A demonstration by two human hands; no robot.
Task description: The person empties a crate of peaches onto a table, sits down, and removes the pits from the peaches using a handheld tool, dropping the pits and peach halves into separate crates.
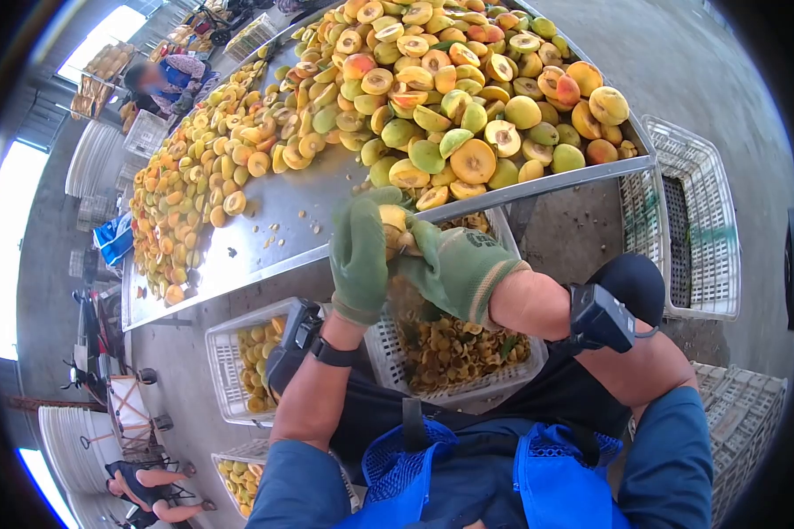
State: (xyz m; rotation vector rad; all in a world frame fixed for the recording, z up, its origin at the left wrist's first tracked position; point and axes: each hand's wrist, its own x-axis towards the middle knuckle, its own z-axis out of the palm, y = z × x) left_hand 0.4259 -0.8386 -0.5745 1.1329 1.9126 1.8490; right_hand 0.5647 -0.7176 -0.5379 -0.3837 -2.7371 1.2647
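My left hand, in a green glove, is closed round a yellow peach just off the near edge of the metal table. Close against the fruit is my right hand, also gloved in green, its fingers curled. Whatever it grips is mostly hidden; a small brownish thing shows between the hands. Beneath them stands a white crate of peach scraps and pits. Many halved peaches are heaped on the table beyond my hands.
The metal table has a raised rim. A white crate with peaches stands left of my knees, another crate below it. An open white crate and stacked crates are on the right. A co-worker is at the far left.
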